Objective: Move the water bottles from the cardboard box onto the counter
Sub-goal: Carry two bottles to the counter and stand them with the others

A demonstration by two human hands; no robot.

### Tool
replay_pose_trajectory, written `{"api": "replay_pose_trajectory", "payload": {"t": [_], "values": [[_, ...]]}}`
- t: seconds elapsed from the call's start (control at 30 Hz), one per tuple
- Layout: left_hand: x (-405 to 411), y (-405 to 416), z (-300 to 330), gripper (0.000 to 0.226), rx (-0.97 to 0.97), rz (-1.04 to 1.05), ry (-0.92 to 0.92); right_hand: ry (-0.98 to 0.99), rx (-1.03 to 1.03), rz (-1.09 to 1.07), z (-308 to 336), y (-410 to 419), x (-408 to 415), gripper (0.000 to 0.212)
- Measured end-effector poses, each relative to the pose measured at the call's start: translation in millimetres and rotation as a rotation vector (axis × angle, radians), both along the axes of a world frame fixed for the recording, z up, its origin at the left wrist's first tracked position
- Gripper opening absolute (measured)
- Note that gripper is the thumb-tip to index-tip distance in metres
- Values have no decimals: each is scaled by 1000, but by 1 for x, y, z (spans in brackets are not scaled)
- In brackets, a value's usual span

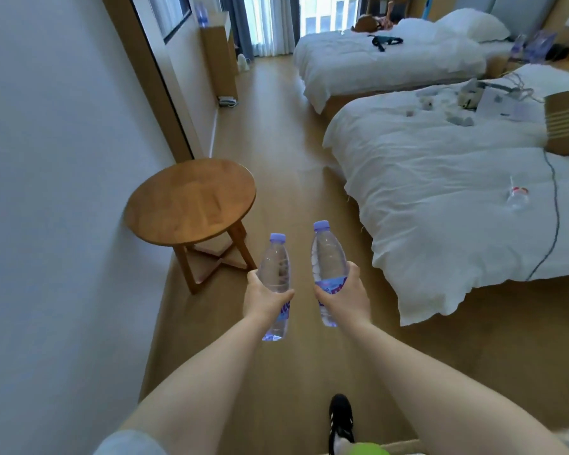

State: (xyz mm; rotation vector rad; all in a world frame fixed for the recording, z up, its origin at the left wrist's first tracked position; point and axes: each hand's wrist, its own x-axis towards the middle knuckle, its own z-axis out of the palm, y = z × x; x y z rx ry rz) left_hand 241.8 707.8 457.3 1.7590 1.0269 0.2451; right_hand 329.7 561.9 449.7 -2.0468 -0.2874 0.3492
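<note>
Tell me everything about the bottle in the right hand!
The right bottle is clear plastic with a pale purple cap on top and a purple-and-white label around its lower half. It looks full of water. It is held nearly upright, leaning a little, in the air above the wooden floor, beside the near bed. The right hand grips it around the label, fingers curled round it, so the lower part is partly hidden. Nothing else touches it.
</note>
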Motion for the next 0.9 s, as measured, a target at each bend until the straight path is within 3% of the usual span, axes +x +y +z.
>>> {"api": "replay_pose_trajectory", "payload": {"t": [0.2, 0.43, 0.9], "values": [[108, 64, 11, 78, 59, 33, -25, -46, -46, 116, 12, 70, 122, 76], [219, 158, 12, 77, 92, 128, 30, -41, -59, 115, 12, 165, 239, 72], [483, 406, 22, 70, 109, 92, 82, -51, -39, 40, 26, 415, 495, 82]]}}
